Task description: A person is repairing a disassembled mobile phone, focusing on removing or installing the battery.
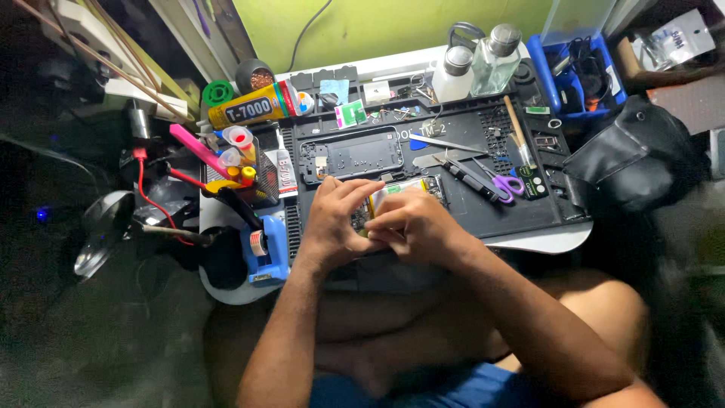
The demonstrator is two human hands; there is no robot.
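left hand [332, 223]: fingers bent, pressed on the opened phone with green and yellow insides [400, 193] | right hand [411, 223]: fingers curled together, maybe pinching a part | phone: on black work mat [529, 215], under both hands

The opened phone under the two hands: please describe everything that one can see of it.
The opened phone lies flat on the dark work mat, near its front edge. Its back is off: a green circuit board and a pale yellowish part, perhaps the battery, show inside a dark frame. The left hand covers its left side and the right hand its lower part, fingers pressing on it, so most is hidden. A separate dark phone frame lies just behind it, apart.
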